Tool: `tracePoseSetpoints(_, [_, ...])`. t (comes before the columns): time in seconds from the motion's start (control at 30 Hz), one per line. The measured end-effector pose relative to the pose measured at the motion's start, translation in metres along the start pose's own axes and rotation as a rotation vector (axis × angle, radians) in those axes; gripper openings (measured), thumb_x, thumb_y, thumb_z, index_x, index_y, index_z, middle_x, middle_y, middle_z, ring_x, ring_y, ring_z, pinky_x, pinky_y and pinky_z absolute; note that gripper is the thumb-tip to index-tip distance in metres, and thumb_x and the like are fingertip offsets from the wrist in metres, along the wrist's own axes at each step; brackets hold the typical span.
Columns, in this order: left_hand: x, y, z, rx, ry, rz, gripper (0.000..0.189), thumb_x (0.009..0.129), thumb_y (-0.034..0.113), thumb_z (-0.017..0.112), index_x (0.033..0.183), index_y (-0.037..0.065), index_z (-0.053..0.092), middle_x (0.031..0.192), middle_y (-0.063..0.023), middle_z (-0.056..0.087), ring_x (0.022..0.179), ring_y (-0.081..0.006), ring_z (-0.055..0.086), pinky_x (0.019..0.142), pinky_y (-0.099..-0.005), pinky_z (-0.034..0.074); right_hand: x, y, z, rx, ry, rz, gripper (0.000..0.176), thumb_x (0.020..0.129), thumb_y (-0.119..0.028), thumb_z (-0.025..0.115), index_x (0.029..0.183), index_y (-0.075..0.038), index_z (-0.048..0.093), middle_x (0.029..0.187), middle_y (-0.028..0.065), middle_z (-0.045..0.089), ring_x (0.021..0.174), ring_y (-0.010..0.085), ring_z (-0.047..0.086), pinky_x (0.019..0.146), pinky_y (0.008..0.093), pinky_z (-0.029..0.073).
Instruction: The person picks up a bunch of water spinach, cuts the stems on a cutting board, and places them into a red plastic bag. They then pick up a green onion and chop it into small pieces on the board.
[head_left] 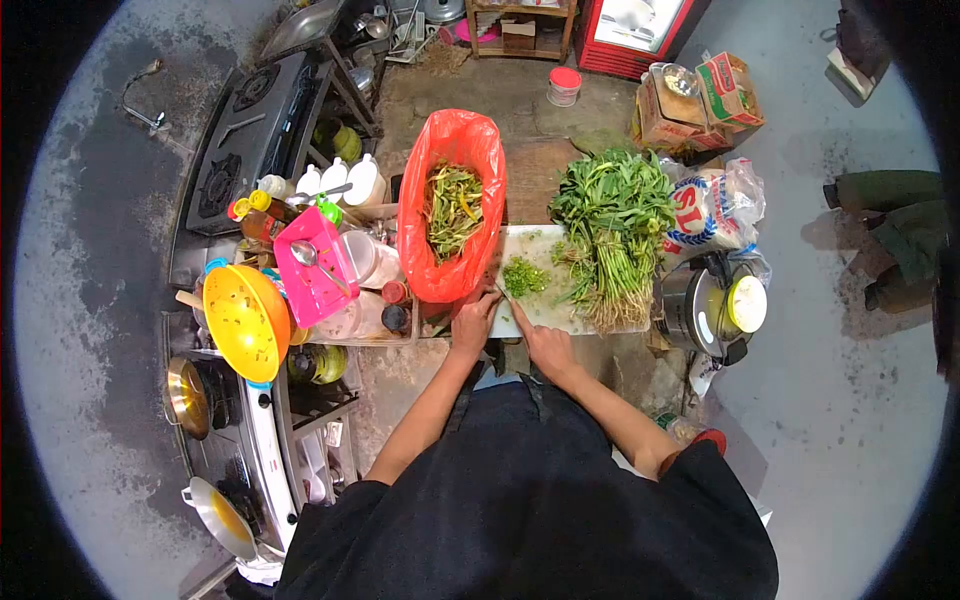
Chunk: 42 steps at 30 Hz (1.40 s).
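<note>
My right hand (549, 348) is closed around a knife (507, 294), its index finger stretched toward the blade at the near edge of a white cutting board (538, 243). Just left of the blade, my left hand (476, 319) has its fingers bent together beside the red plastic bag; what they hold, if anything, is hidden. A small heap of chopped green leaves (524, 277) lies on the board beyond the knife. A large bunch of leafy greens with roots (612, 235) covers the board's right side. Yellowed trimmings (455, 210) fill the open red plastic bag (417, 215) at the left.
Left of the bag stand a pink basket (313, 238), an orange colander (245, 320), jars and bottles. A pot with a lid (697, 310) and a printed sack (705, 210) are at the right. Stoves (240, 130) line the left side. Another person's legs (895, 235) show far right.
</note>
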<state>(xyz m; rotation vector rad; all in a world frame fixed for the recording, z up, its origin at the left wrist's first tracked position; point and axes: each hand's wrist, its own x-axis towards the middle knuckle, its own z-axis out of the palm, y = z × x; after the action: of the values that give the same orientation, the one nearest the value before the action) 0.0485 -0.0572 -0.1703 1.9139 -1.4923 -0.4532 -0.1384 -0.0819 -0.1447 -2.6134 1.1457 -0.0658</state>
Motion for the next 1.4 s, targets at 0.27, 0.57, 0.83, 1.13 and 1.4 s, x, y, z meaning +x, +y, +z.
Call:
tracePoseSetpoints(0.27, [-0.001,0.004,-0.006,0.014,-0.049,-0.007,0.02,0.092,0.02,0.067,0.109,0.011,0.072,0.082,-0.0209,0.069,0.078,-0.039,0.069,0.067,-0.0469,0.053,-0.013,0.011,0.006,-0.016,-0.003,-0.006,0.082,0.084,-0.012,0.058,0.159,-0.018,0.024,0.066,0.0142,0.068,0.053,0.031,0.066,0.05,0.0451,0.053])
tracePoseSetpoints(0.57, [0.001,-0.004,0.001,0.013,-0.02,0.081,0.02,0.09,0.014,0.068,0.109,0.008,0.072,0.105,-0.0169,0.07,0.084,-0.0379,0.069,0.072,-0.046,0.054,-0.01,0.01,-0.012,0.038,-0.023,0.025,0.075,0.091,-0.017,0.057,0.159,-0.02,0.025,0.066,0.0143,0.068,0.056,0.0322,0.067,0.051,0.0466,0.053])
tracePoseSetpoints(0.83, [0.002,-0.008,0.002,-0.05,-0.041,0.024,0.021,0.089,0.013,0.069,0.109,0.009,0.072,0.1,-0.016,0.072,0.083,-0.0391,0.069,0.071,-0.047,0.055,-0.018,0.004,-0.02,0.039,-0.031,-0.004,0.076,0.09,-0.019,0.059,0.159,-0.02,0.025,0.064,0.0151,0.067,0.056,0.0328,0.067,0.051,0.047,0.053])
tracePoseSetpoints(1.13, [0.001,-0.005,0.004,-0.057,-0.016,0.037,0.018,0.088,0.009,0.069,0.106,0.005,0.072,0.092,-0.0194,0.071,0.085,-0.0375,0.07,0.075,-0.0442,0.055,0.001,-0.001,0.005,0.004,-0.008,0.042,0.081,0.088,-0.016,0.06,0.16,-0.021,0.023,0.066,0.0154,0.068,0.056,0.034,0.067,0.053,0.0479,0.054])
tracePoseSetpoints(1.4, [0.0,-0.012,0.008,-0.065,-0.009,0.018,0.018,0.091,0.015,0.067,0.108,0.01,0.071,0.085,-0.0241,0.068,0.081,-0.0414,0.068,0.068,-0.049,0.053,-0.018,0.009,0.004,-0.012,0.048,-0.01,0.085,0.086,-0.013,0.06,0.16,-0.022,0.02,0.063,0.0123,0.067,0.052,0.0301,0.066,0.051,0.0459,0.053])
